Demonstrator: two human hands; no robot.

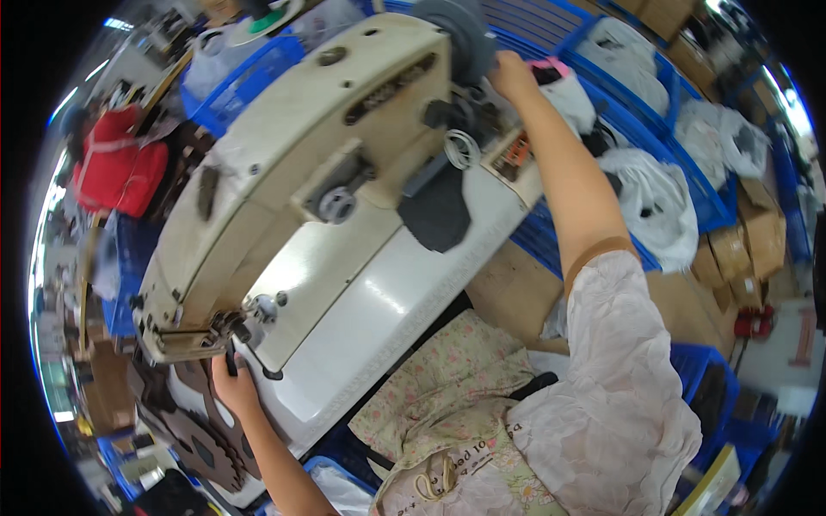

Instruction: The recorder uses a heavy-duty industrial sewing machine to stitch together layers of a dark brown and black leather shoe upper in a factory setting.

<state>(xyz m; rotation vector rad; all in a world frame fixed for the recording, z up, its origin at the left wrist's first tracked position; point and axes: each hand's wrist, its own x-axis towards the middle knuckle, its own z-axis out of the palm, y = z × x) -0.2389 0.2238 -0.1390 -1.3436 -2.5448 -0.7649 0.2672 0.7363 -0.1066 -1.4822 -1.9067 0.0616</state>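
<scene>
A cream industrial sewing machine (284, 112) stands across the white table (370, 335) in front of me. My left hand (235, 387) is at its needle end, under the head by the presser foot. Finger and thumb close around something small and dark there, too little of it showing to name. My right arm reaches to the far end, where my right hand (514, 77) is closed at the rim of the grey handwheel (456, 39). Dark brown cut pieces (202, 443) lie beside my left hand. A dark grey flat piece (437, 213) rests near the machine's pillar.
White wire or thread rings (462, 150) sit by the pillar. Blue crates (641, 155) with white plastic bags (650, 206) stand at the right, cardboard boxes (744, 241) beyond. A red bundle (120, 163) is at the far left. A flowered cloth (443, 374) covers my lap.
</scene>
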